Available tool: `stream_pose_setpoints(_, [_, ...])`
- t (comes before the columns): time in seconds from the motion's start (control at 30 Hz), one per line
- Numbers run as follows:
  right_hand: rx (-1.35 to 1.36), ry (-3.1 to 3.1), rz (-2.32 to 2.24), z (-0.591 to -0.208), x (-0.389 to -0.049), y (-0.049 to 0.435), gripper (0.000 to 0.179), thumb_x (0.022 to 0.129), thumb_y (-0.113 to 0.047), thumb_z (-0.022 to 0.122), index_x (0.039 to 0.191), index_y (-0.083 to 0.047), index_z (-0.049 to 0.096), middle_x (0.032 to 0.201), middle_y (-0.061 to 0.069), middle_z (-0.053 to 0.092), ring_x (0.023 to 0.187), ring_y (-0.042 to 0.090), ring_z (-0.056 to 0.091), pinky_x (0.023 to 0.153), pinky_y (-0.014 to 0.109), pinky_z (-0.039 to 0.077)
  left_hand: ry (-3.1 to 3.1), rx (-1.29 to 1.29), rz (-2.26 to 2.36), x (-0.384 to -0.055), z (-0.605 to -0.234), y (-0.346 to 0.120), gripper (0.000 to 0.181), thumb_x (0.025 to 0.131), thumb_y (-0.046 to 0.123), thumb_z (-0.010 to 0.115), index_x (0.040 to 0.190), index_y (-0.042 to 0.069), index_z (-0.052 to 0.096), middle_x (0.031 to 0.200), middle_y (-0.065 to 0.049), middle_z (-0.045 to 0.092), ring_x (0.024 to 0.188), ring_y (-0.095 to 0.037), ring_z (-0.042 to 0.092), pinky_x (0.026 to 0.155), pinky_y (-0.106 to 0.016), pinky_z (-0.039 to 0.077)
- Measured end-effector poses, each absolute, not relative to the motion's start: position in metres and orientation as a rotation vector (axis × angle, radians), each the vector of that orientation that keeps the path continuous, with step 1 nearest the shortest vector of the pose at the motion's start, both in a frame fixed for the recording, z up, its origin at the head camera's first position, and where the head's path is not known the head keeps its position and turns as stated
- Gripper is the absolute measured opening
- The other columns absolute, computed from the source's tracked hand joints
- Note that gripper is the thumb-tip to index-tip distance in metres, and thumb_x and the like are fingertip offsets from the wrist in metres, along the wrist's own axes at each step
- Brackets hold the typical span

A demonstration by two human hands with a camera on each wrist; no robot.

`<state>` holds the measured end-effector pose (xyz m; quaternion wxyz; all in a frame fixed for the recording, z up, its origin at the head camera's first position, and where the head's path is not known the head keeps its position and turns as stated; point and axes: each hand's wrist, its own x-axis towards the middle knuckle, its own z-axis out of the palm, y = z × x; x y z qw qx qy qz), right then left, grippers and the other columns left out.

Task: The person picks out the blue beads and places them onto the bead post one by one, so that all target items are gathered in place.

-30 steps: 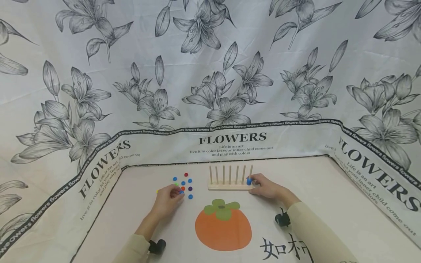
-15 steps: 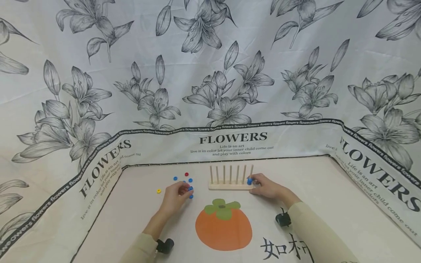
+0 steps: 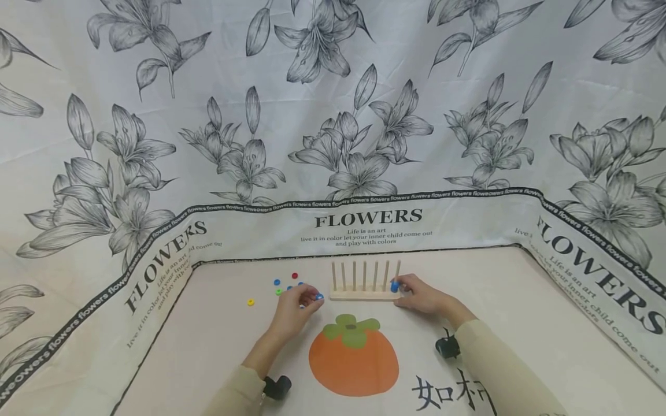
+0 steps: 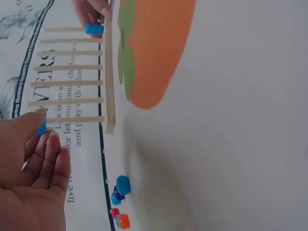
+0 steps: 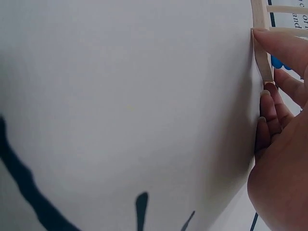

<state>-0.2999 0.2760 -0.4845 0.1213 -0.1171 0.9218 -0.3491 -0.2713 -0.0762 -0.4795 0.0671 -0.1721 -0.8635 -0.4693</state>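
My left hand [image 3: 293, 310] pinches a blue bead [image 3: 319, 297] between thumb and fingertips, raised off the table just left of a wooden peg rack [image 3: 359, 297]. In the left wrist view the held bead [image 4: 42, 128] is partly covered by the thumb. Thin upright pegs stand in a row on the rack. Blue beads [image 3: 395, 286] sit stacked low on its rightmost peg. My right hand [image 3: 424, 297] grips the rack's right end. In the right wrist view, the thumb of the right hand [image 5: 284, 130] lies on the base's front, with fingers behind.
Loose beads lie left of the rack: a red bead [image 3: 295, 275], a blue one, a green bead [image 3: 278, 292] and a yellow bead [image 3: 251, 302]. An orange bead [image 4: 123, 221] and others show in the left wrist view. A printed persimmon [image 3: 354, 364] marks the cloth in front.
My left hand has moved right from among the loose beads toward the rack, carrying the blue bead. The right hand and the rack stay in place.
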Motion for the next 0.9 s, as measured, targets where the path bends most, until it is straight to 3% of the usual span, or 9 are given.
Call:
stream_pose_setpoints(0.47, [-0.33,2.683,-1.04,-0.486,-0.302,0.275,0.066,0.096,-0.026,0.069,0.15,0.001,0.042,0.15,0.024,0.039,0.135,0.044,0.041,0.112,0.061,0.037,-2.582,-0.611,-1.397,-0.271,-0.478,-0.053,0.015,0.094,0.015,0.076,0.107,0.009,0.072,0.089,0.005,0.065,0.082,-0.011,0.06,0.075,-0.023,0.055])
stream_pose_setpoints(0.7, [-0.43,2.706,-1.0,-0.485,-0.299,0.28,0.07,0.096,-0.033,0.067,0.149,0.004,0.04,0.148,0.028,0.038,0.132,0.047,0.042,0.11,0.061,0.039,-2.577,-0.645,-1.397,-0.271,-0.474,-0.041,0.017,0.093,0.014,0.076,0.108,0.007,0.072,0.089,0.005,0.066,0.083,-0.011,0.061,0.077,-0.024,0.056])
stream_pose_setpoints(0.9, [-0.348,2.689,-1.017,-0.487,-0.301,0.277,0.069,0.096,-0.028,0.067,0.151,0.002,0.039,0.15,0.025,0.038,0.136,0.046,0.04,0.112,0.061,0.036,-2.582,-0.667,-1.398,-0.273,-0.472,-0.032,0.013,0.094,0.015,0.076,0.105,0.012,0.072,0.089,0.007,0.066,0.082,-0.009,0.061,0.078,-0.023,0.055])
